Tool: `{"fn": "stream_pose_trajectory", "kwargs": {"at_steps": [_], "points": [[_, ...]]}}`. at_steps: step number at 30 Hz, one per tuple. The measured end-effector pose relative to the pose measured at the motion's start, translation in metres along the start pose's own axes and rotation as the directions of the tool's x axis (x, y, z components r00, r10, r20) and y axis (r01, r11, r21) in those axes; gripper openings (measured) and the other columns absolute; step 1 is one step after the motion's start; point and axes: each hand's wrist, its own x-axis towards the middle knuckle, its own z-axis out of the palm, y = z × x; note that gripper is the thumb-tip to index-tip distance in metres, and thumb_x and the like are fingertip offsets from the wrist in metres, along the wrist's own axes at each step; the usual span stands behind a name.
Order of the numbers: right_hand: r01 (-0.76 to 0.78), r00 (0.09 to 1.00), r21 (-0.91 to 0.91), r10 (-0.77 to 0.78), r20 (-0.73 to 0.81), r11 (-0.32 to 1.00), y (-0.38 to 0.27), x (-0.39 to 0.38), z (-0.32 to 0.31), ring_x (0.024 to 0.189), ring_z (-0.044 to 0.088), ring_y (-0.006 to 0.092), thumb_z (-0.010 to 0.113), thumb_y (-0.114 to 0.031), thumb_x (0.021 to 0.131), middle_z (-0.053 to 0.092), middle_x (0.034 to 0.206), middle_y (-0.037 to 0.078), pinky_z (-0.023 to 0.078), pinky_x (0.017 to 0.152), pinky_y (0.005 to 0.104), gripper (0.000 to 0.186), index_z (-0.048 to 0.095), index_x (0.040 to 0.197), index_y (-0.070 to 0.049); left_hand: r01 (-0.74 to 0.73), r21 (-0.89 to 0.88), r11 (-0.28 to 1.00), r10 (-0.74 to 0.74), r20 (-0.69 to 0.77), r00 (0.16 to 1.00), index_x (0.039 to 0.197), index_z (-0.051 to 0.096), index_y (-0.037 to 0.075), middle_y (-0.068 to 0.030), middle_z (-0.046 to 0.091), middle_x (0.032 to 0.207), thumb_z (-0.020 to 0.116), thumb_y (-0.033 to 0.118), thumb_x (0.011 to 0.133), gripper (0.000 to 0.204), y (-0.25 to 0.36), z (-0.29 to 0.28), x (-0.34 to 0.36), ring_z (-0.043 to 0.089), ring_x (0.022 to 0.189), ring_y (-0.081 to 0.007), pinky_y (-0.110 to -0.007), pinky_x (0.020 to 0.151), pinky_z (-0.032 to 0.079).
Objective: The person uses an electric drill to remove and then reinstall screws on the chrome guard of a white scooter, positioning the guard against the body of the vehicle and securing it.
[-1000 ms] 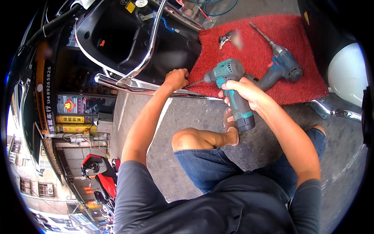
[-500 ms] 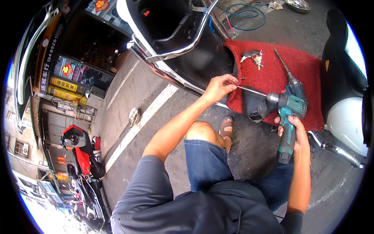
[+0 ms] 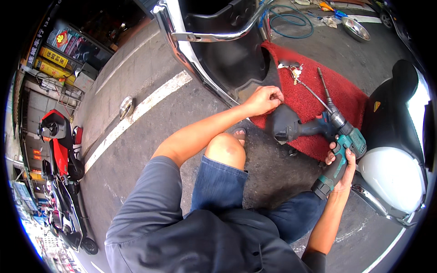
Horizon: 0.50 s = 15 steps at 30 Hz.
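A teal and black cordless drill point(image 3: 352, 142) is in my right hand point(image 3: 342, 164), its fingers wrapped round the grip. The drill's long thin bit points up and left, over the red mat point(image 3: 348, 93). My left hand point(image 3: 265, 100) is closed in a pinch over the mat's left edge; anything between its fingertips is too small to make out. Behind the teal drill lies a second, dark power drill point(image 3: 314, 127) with a long bit, its bulky base close to my left hand. Several small metal parts point(image 3: 293, 70) rest on the mat.
The scooter's black floor panel point(image 3: 223, 59) and chrome rail point(image 3: 214, 37) rise ahead. At right stand a black seat point(image 3: 387, 107) and white rounded body point(image 3: 392, 177). One metal bowl point(image 3: 126, 108) sits left, another point(image 3: 356, 29) far right. A hose point(image 3: 291, 22) lies coiled. A red motorcycle point(image 3: 60, 154) is parked left.
The teal drill has swung away from my left hand, its bit turning from leftward to up-left. My left hand stays pinched near the mat. The whole view has shifted.
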Motion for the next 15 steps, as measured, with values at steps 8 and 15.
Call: {"fn": "stream_pose_trajectory", "kwargs": {"at_steps": [8, 15], "points": [[-0.013, 0.994, -0.190, 0.032, 0.102, 0.982, 0.001, 0.098, 0.062, 0.076, 0.063, 0.0210, 0.060, -0.023, 0.094, 0.068, 0.107, 0.021, 0.056, 0.068, 0.0329, 0.043, 0.051, 0.126, 0.003, -0.475, 0.340, 0.811, 0.478, 0.081, 0.874, 0.099, 0.068, 0.003, -0.0099, 0.067, 0.092, 0.064, 0.011, 0.084, 0.018, 0.018, 0.016, 0.022, 0.066, 0.088, -0.0244, -0.040, 0.081, 0.052], [-0.047, 0.996, -0.175, 0.059, 0.061, 0.983, 0.008, 0.188, 0.066, 0.081, 0.069, 0.0183, 0.063, -0.028, 0.095, 0.070, 0.109, 0.015, 0.061, 0.073, 0.0318, 0.042, 0.054, 0.125, 0.000, -0.214, 0.224, 0.951, 0.241, -0.098, 0.966, 0.100, 0.070, 0.005, -0.0076, 0.070, 0.087, 0.074, 0.027, 0.085, 0.027, 0.022, 0.000, 0.038, 0.063, 0.088, -0.0235, -0.039, 0.083, 0.050]]}}
